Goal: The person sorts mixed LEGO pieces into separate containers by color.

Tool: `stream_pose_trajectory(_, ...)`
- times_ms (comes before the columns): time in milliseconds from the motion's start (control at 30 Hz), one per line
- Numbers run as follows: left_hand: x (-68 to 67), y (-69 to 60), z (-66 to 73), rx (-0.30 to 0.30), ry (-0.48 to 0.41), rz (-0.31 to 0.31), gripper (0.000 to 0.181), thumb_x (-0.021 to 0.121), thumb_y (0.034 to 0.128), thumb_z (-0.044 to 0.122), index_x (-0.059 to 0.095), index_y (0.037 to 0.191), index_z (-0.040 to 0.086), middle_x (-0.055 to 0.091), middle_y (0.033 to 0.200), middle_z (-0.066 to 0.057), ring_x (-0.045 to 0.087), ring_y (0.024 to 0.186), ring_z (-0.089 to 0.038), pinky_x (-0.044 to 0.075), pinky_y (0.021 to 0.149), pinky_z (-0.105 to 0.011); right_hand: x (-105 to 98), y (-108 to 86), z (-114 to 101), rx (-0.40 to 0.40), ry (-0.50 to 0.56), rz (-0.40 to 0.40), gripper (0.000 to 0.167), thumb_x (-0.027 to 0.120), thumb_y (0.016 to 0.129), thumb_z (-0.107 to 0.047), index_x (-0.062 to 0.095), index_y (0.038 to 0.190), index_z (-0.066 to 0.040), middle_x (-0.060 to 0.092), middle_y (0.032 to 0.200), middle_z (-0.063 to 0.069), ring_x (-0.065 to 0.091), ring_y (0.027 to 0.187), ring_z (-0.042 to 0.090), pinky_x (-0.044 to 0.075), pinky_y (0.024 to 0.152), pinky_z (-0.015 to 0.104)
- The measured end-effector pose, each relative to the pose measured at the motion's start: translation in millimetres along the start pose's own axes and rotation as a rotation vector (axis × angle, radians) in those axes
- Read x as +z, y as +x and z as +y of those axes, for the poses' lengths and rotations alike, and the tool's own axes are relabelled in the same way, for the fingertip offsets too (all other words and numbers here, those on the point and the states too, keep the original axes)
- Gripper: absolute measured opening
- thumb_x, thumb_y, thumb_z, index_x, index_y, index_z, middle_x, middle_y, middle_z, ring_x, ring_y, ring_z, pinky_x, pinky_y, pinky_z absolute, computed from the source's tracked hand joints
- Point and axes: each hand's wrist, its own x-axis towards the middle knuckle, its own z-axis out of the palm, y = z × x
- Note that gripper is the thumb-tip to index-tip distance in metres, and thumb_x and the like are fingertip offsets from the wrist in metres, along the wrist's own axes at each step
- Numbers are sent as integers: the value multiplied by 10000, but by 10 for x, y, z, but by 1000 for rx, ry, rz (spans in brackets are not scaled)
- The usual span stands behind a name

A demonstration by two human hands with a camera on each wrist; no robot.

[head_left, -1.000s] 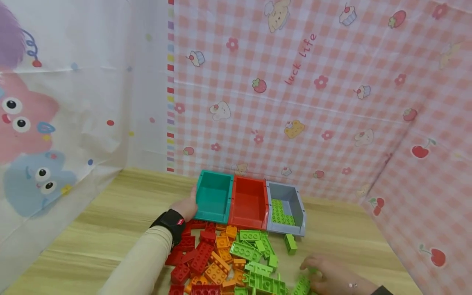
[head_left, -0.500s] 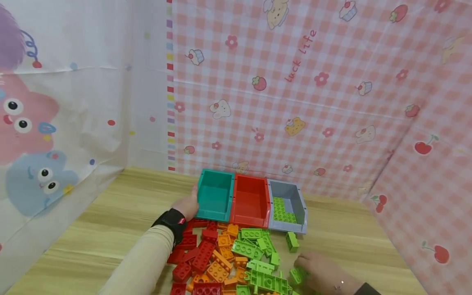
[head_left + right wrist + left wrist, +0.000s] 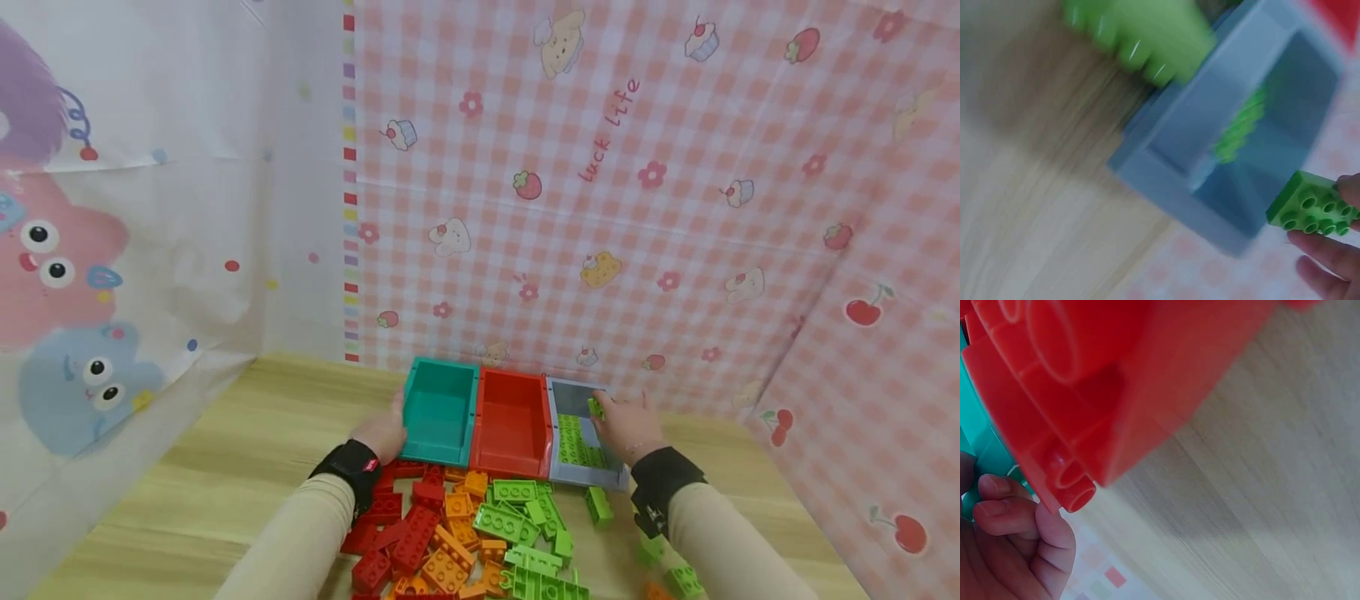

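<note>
My right hand pinches a green toy building brick between thumb and fingers, above the grey-blue bin. In the right wrist view the brick's studs show, and it hangs beside the bin's opening. Several green bricks lie flat side by side inside that bin. My left hand is at the left side of the teal bin. The left wrist view shows curled fingers and part of the thumb at the teal bin's edge, holding it.
A red bin stands between the other two. In front lie loose red bricks, orange bricks and green bricks. One green brick lies close before the grey-blue bin. Patterned cloth walls enclose the table.
My right hand has picked up a green brick from the table at the lower right and carried it up and forward to the grey-blue bin. The left hand stays at the teal bin.
</note>
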Motion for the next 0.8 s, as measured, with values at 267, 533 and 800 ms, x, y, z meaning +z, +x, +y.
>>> stream_pose_trajectory(267, 131, -16, 3, 8, 7, -14, 675, 467, 945, 119, 79, 1487, 19, 479, 515, -46, 446, 436, -197, 316, 449, -323, 492, 186, 57, 119, -60, -20, 348, 734, 786, -261, 630, 1049, -58, 680, 764, 109, 556, 954, 385, 68, 1043, 604)
stream_pose_trajectory(533, 96, -21, -9, 3, 9, 6, 675, 465, 938, 125, 87, 1487, 18, 485, 519, -44, 451, 440, -206, 315, 450, -324, 701, 245, 70, 98, -126, 12, 198, 696, 793, -204, 661, 893, -37, 618, 891, 172, 499, 996, 422, 129, 1000, 657)
stream_pose_trajectory(800, 13, -30, -21, 6, 26, 13, 666, 473, 939, 128, 104, 1481, 7, 471, 503, -33, 434, 423, -191, 299, 440, -316, 797, 267, 68, 35, -265, -8, 201, 628, 806, -202, 701, 830, -16, 482, 1140, 190, 349, 1154, 384, 196, 997, 595)
